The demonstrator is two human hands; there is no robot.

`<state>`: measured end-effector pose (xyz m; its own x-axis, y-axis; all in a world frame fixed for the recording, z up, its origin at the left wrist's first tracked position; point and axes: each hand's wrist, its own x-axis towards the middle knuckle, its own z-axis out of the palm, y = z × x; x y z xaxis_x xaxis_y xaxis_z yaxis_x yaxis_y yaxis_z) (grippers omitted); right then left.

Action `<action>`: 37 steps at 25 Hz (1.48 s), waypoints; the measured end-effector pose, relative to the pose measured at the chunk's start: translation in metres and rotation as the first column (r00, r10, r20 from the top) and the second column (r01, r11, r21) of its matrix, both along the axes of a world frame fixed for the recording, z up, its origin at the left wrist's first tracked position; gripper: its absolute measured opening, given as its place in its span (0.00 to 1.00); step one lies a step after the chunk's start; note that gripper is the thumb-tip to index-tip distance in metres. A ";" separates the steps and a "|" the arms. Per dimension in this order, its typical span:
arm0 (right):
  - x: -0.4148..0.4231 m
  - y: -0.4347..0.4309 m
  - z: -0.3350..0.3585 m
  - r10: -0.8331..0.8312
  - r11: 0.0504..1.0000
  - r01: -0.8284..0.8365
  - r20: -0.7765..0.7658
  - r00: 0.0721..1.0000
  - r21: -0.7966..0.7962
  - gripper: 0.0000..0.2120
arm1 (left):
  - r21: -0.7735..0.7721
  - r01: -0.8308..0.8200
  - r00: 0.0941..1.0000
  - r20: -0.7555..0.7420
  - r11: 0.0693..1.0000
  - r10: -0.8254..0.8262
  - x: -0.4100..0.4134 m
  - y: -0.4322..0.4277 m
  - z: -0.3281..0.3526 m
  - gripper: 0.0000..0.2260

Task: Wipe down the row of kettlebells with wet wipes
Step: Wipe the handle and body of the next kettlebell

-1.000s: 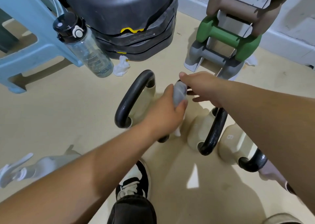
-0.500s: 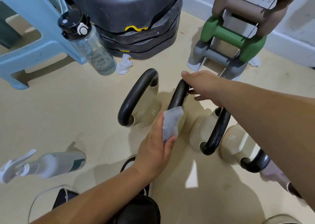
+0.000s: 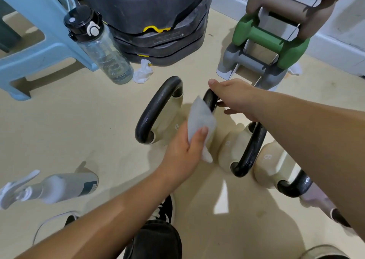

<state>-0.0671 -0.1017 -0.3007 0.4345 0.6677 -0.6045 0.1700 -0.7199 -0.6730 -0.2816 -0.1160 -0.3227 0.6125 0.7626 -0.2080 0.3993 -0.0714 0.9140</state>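
A row of cream kettlebells with black handles stands on the floor. The leftmost kettlebell (image 3: 158, 110) is untouched. My right hand (image 3: 235, 98) grips the top of the second kettlebell's handle (image 3: 210, 102). My left hand (image 3: 184, 154) holds a white wet wipe (image 3: 200, 118) against the near side of that handle, hiding most of the bell's body. A third kettlebell (image 3: 248, 150) and a fourth kettlebell (image 3: 276, 166) stand to the right, partly under my right forearm.
A clear water bottle (image 3: 102, 49) and a crumpled used wipe (image 3: 143, 72) lie behind the row, by a blue stool (image 3: 39, 51) and stacked black steps (image 3: 158, 22). A dumbbell rack (image 3: 270, 41) stands back right. A spray bottle (image 3: 55, 187) lies at left. My shoe (image 3: 165, 209) is below.
My left hand slid the wipe down the second kettlebell's handle toward me, then back up a little. My right hand has kept its grip on the handle's top.
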 end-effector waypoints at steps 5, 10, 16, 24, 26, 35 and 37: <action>-0.004 -0.001 0.001 -0.012 1.000 0.012 0.014 1.000 -0.004 0.29 | 0.067 -0.121 0.987 -0.098 0.990 0.127 -0.040 -0.016 -0.004 0.17; -0.006 -0.001 0.002 -0.003 1.000 0.003 0.033 0.999 0.017 0.32 | -0.044 -0.249 0.966 -0.088 0.968 0.244 -0.013 0.017 0.040 0.17; -0.005 -0.003 0.003 -0.058 0.998 0.056 -0.064 0.996 -0.024 0.24 | 0.168 0.238 0.957 -0.209 0.957 -0.201 0.070 0.042 0.032 0.13; -0.003 -0.003 0.013 -0.125 0.992 0.123 -0.068 0.990 -0.037 0.21 | 0.560 0.415 0.910 -0.236 0.717 -0.342 -0.019 -0.012 0.014 0.20; -0.006 0.000 0.022 -0.189 0.982 0.189 0.018 0.982 0.010 0.24 | 0.391 0.221 0.974 -0.044 0.894 -0.222 -0.011 -0.005 0.044 0.15; -0.026 -0.026 0.090 -0.287 0.857 0.504 -0.714 0.639 0.106 0.29 | 0.095 0.296 0.952 -0.113 0.950 -0.285 0.082 0.028 0.103 0.20; -0.023 -0.031 0.085 -0.323 0.818 0.573 -0.776 0.541 0.059 0.24 | 0.207 0.464 0.884 -0.164 0.861 -0.437 0.088 0.022 0.105 0.25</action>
<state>-0.0901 -0.1329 -0.2156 0.2453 0.6933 -0.6776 -0.7345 -0.3232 -0.5966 -0.1937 -0.0935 -0.2180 0.8852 0.4427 -0.1429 0.3660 -0.4732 0.8013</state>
